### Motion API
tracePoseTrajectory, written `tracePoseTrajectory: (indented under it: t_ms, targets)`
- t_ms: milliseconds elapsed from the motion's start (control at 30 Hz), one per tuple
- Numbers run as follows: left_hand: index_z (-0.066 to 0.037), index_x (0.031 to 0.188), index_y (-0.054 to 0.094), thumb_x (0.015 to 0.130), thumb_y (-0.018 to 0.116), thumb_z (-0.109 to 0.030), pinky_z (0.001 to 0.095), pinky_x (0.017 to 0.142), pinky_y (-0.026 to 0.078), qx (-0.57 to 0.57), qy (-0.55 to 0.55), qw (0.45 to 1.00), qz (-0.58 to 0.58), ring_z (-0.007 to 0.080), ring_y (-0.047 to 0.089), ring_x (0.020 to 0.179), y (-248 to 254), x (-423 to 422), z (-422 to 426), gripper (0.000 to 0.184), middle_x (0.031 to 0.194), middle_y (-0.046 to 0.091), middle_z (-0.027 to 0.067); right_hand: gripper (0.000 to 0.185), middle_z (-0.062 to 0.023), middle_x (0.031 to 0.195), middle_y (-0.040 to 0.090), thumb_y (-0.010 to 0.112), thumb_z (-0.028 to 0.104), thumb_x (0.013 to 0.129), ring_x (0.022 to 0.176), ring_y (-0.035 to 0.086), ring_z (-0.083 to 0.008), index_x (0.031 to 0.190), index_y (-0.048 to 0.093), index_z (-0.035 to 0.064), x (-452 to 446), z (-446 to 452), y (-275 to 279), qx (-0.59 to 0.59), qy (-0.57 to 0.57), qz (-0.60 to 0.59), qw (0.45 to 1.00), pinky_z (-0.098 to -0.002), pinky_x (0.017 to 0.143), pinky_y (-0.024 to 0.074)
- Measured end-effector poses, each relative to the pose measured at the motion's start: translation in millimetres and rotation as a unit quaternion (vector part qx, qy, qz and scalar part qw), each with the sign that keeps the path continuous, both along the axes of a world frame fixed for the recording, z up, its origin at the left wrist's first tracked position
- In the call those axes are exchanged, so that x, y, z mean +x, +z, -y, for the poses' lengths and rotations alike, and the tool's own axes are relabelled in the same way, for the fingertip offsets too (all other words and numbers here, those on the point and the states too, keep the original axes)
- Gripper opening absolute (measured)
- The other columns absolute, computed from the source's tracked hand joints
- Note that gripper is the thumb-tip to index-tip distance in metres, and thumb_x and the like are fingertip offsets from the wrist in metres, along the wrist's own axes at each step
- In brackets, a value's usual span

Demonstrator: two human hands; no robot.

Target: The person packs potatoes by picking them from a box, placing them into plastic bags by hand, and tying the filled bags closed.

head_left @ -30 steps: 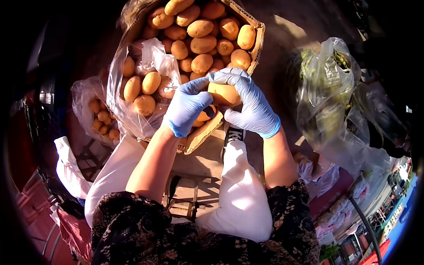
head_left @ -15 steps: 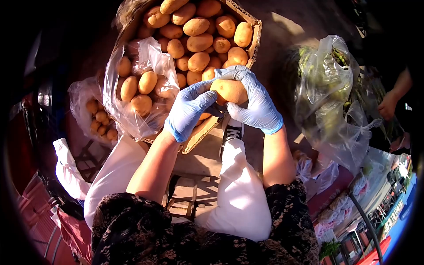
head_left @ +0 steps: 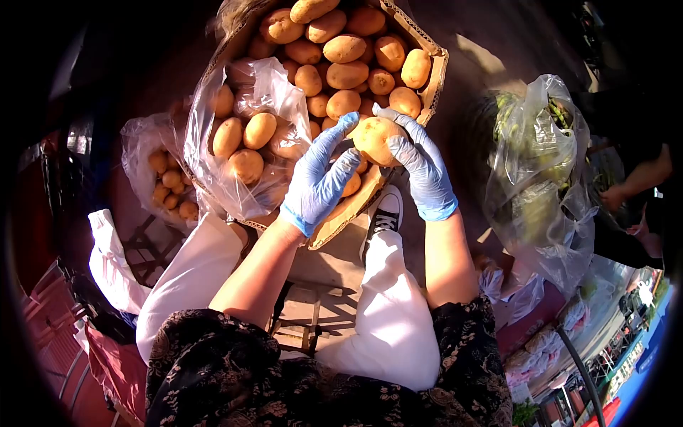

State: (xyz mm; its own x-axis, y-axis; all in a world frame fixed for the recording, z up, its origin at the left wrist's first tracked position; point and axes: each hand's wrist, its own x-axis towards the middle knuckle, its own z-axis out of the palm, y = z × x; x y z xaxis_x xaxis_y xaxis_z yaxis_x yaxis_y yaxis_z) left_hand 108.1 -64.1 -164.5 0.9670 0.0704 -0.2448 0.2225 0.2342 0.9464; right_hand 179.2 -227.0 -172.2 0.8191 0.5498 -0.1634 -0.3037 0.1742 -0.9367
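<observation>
A large tan potato (head_left: 376,141) is held over the near edge of the cardboard box (head_left: 427,107). My right hand (head_left: 425,171), in a blue glove, grips it from the right, with the thumb across its front. To its left is my gloved left hand (head_left: 319,174), fingers and thumb spread apart. Its fingertips come close to the potato's left side; whether they touch it I cannot tell. Many loose potatoes (head_left: 347,75) fill the box beyond my hands. A clear plastic bag (head_left: 274,92) with several potatoes inside lies in the left part of the box.
Left of the box stands another clear bag (head_left: 139,142) of smaller potatoes. At right is a big clear bag (head_left: 541,164) of green vegetables, with another person's hand (head_left: 619,196) beside it. My shoe (head_left: 386,217) rests close to the box's near edge.
The potato has turned in my right hand. My left hand's fingers have spread and drawn back from it. The whole view has shifted slightly.
</observation>
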Motion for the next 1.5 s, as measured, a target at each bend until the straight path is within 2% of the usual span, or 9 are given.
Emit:
tracePoseTrajectory:
  t_ms: [233,367,533,700,867,967,1100,1333,1500]
  targets:
    - [-0.001,0.137,0.029,0.068,0.074,-0.003,0.0315,0.103,0.034,0.083,0.128,0.988,0.01,0.0196,0.039,0.123,1.6,-3.8,-39.6,0.082,0.135,0.039,0.0129,0.035,-0.0136,0.123,0.054,0.05,0.009,0.092,0.113,0.05,-0.0166,0.124,0.049,-0.0033,-13.6,-43.4,-1.2,-0.077,0.084,0.114,0.987,-0.0262,0.094,0.0398]
    - [-0.007,0.127,0.046,0.065,0.07,0.0,0.0336,0.097,0.041,0.561,0.185,0.801,0.095,0.0261,0.052,0.113,20.4,14.4,-100.0,0.067,0.124,0.053,0.0121,0.013,-0.0082,0.09,0.065,0.059,0.008,0.084,0.083,0.061,-0.0154,0.094,0.063,0.0014,15.2,-42.8,1.3,-0.187,-0.04,0.139,0.972,-0.0258,0.074,0.0484]
    - [-0.024,0.131,0.045,0.07,0.058,-0.003,0.0403,0.097,0.038,0.756,0.007,0.655,0.001,0.0367,0.048,0.111,-14.6,24.7,-139.0,0.066,0.128,0.045,0.0198,0.023,-0.0145,0.085,0.063,0.065,0.022,0.074,0.081,0.062,-0.0297,0.089,0.061,0.0042,3.2,-62.9,-10.1,-0.504,0.272,0.376,0.729,-0.0384,0.071,0.0503]
    - [-0.018,0.124,0.052,0.071,0.058,-0.005,0.0445,0.094,0.04,0.685,0.08,0.723,0.051,0.0384,0.048,0.112,-20.4,18.5,-124.8,0.055,0.129,0.044,0.0219,0.027,-0.01,0.08,0.064,0.069,0.023,0.069,0.076,0.065,-0.0259,0.09,0.059,0.0085,-56.8,-109.2,-53.3,-0.68,0.296,0.349,0.572,-0.037,0.061,0.0507]
    - [-0.008,0.113,0.059,0.079,0.056,-0.001,0.0359,0.093,0.041,0.622,0.14,0.754,0.161,0.0279,0.053,0.111,19.7,15.8,-98.3,0.035,0.121,0.054,0.0171,0.035,-0.0125,0.078,0.063,0.065,0.021,0.07,0.076,0.063,-0.0334,0.095,0.051,0.0009,-25.5,-68.0,-26.2,-0.446,0.252,0.252,0.821,-0.0375,0.069,0.051]
    - [-0.002,0.114,0.057,0.087,0.051,-0.001,0.0308,0.091,0.044,0.184,0.139,0.968,0.097,0.0189,0.056,0.104,16.3,10.8,-77.3,0.028,0.117,0.058,0.0112,0.035,-0.0039,0.112,0.057,0.056,0.017,0.085,0.095,0.056,-0.0105,0.117,0.052,0.0028,-7.8,-34.7,-7.6,-0.132,0.111,0.018,0.985,-0.0228,0.069,0.0513]
    - [0.001,0.127,0.046,0.092,0.053,-0.015,0.0294,0.093,0.042,-0.078,-0.013,0.997,-0.011,0.018,0.053,0.11,12.1,2.9,-48.9,0.039,0.121,0.055,0.0097,0.043,-0.0098,0.116,0.057,0.053,0.031,0.09,0.092,0.062,-0.0173,0.119,0.052,0.0,2.5,-17.5,22.0,0.026,0.016,-0.15,0.988,-0.022,0.052,0.0538]
    - [-0.005,0.138,0.034,0.087,0.061,-0.015,0.0249,0.087,0.044,-0.032,-0.071,0.997,-0.02,0.0126,0.048,0.112,18.7,6.6,-7.8,0.059,0.132,0.045,0.0061,0.048,-0.0067,0.082,0.063,0.046,0.044,0.092,0.055,0.061,-0.0141,0.115,0.054,0.0022,-5.8,-6.1,8.4,-0.024,0.004,-0.161,0.987,-0.0215,0.04,0.045]
    - [-0.004,0.132,0.044,0.088,0.06,-0.019,0.0208,0.077,0.047,-0.009,-0.05,0.996,-0.067,0.0083,0.054,0.1,19.4,10.1,-3.6,0.048,0.122,0.054,0.0044,0.039,-0.0071,0.104,0.06,0.061,0.028,0.087,0.094,0.06,-0.0152,0.117,0.053,0.0032,-8.2,-2.2,3.0,-0.007,-0.031,0.035,0.999,-0.024,0.069,0.0525]
